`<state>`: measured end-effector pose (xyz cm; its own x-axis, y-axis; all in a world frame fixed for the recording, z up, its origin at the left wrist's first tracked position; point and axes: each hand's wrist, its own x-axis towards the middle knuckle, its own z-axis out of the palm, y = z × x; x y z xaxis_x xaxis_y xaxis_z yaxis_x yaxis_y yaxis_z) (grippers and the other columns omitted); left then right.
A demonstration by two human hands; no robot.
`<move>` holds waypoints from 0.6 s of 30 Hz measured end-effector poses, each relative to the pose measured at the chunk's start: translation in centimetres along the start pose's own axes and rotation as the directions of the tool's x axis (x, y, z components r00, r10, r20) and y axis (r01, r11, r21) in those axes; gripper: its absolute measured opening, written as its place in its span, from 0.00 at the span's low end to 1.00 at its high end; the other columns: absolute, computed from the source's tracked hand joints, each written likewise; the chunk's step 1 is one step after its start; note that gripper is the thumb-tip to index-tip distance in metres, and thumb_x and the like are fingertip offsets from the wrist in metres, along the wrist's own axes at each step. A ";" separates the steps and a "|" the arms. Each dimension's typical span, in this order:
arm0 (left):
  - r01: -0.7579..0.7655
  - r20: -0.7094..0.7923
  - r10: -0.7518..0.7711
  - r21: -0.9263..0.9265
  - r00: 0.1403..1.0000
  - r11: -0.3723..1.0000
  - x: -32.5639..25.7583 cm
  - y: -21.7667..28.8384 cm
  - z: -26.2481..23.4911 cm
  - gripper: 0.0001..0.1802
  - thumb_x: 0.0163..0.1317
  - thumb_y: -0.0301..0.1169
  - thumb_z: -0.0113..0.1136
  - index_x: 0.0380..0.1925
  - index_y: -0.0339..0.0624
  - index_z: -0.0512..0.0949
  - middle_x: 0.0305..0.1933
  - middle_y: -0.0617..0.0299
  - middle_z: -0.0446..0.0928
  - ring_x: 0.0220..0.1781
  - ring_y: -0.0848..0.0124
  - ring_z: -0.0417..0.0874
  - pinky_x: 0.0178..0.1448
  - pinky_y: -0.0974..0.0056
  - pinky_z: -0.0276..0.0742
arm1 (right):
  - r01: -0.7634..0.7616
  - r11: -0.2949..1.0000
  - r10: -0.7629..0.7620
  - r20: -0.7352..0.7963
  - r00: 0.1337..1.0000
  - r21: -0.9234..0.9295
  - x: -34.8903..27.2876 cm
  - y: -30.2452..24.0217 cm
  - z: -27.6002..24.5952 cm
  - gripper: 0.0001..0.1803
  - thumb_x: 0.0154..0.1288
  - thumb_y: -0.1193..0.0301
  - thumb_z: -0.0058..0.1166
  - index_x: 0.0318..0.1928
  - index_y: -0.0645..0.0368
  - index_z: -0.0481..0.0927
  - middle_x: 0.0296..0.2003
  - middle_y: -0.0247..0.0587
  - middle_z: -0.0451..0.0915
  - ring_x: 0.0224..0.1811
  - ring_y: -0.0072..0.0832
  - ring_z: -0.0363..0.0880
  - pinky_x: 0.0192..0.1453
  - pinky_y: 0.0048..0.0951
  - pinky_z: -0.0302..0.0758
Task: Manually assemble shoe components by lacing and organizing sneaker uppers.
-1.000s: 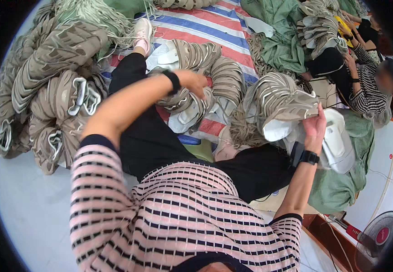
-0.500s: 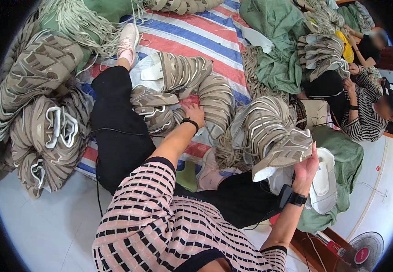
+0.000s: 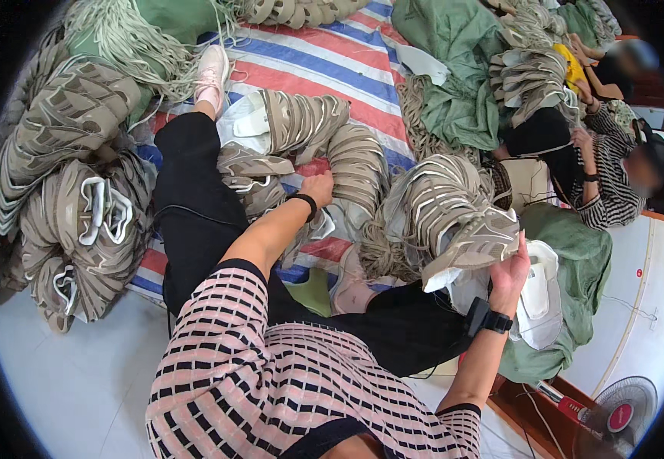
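A round red label point(image 3: 620, 418) sits at the centre of a white floor fan's grille point(image 3: 615, 413), low and to the right of the right hand point(image 3: 509, 277). A small red round sticker point(image 3: 639, 272) marks the white surface further right of that hand, level with it. No packages or screens are visible among the heaps around either hand.

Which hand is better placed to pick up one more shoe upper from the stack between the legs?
Probably the left hand: it rests on the stacked shoe uppers there. The right hand is busy at another shoe upper, off to the right side.
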<state>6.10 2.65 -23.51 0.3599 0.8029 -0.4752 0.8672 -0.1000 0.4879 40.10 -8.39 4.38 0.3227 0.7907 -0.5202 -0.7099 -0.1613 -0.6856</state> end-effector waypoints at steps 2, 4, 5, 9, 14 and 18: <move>0.037 0.038 -0.036 -0.034 0.999 0.999 0.0 0.6 -0.7 0.25 0.46 0.31 0.60 0.44 0.31 0.67 0.43 0.42 0.77 0.47 0.50 0.79 0.50 0.52 0.74 | -0.002 1.000 0.002 -0.009 1.000 0.018 -0.1 0.1 -0.5 0.19 0.67 0.62 0.45 0.52 0.61 0.73 0.52 0.43 0.75 0.56 0.38 0.70 0.63 0.44 0.61; 0.158 -0.089 -0.169 -0.122 0.982 0.980 0.1 -0.4 -1.5 0.26 0.44 0.32 0.59 0.44 0.29 0.67 0.43 0.39 0.77 0.48 0.49 0.78 0.51 0.51 0.74 | -0.008 0.999 0.008 0.005 1.000 0.031 0.1 0.2 -0.3 0.20 0.67 0.62 0.45 0.53 0.61 0.73 0.52 0.44 0.75 0.56 0.39 0.70 0.64 0.45 0.60; 0.084 -0.108 -0.105 -0.183 0.989 0.979 0.3 -1.3 -2.3 0.27 0.44 0.34 0.58 0.44 0.29 0.68 0.44 0.39 0.76 0.49 0.48 0.78 0.52 0.52 0.73 | -0.019 1.000 0.019 0.015 1.000 0.023 0.2 0.0 -0.4 0.20 0.67 0.62 0.46 0.53 0.61 0.73 0.53 0.44 0.75 0.56 0.39 0.70 0.64 0.45 0.60; -0.059 -0.152 0.020 -0.256 0.988 0.965 -0.3 -2.7 -5.7 0.14 0.46 0.32 0.56 0.33 0.38 0.76 0.37 0.43 0.78 0.42 0.50 0.80 0.45 0.53 0.75 | -0.051 0.998 0.050 0.057 0.997 0.031 0.5 0.3 -0.3 0.20 0.66 0.62 0.46 0.54 0.60 0.73 0.54 0.44 0.74 0.57 0.39 0.69 0.65 0.46 0.59; -0.052 -0.204 -0.105 -0.643 0.973 0.764 -1.9 -0.2 -11.2 0.08 0.45 0.24 0.55 0.29 0.39 0.75 0.27 0.56 0.77 0.30 0.66 0.77 0.34 0.63 0.72 | -0.041 0.997 0.034 0.100 0.994 0.067 0.7 -0.4 -1.4 0.21 0.67 0.61 0.44 0.55 0.60 0.72 0.54 0.44 0.74 0.57 0.39 0.69 0.64 0.45 0.59; -0.241 -0.368 -0.178 -0.837 0.913 0.492 -3.0 -1.1 -18.8 0.09 0.43 0.21 0.53 0.28 0.39 0.75 0.26 0.62 0.75 0.30 0.71 0.75 0.32 0.66 0.70 | 0.026 1.000 -0.026 0.153 0.988 0.000 -0.8 -0.4 0.2 0.21 0.66 0.61 0.45 0.54 0.59 0.73 0.52 0.43 0.75 0.56 0.39 0.70 0.64 0.46 0.60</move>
<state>-2.40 11.42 -8.87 0.0474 0.9667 -0.2516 0.0517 0.2491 0.9671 40.04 -8.87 5.20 0.2414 0.8758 -0.4180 -0.7010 -0.1405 -0.6992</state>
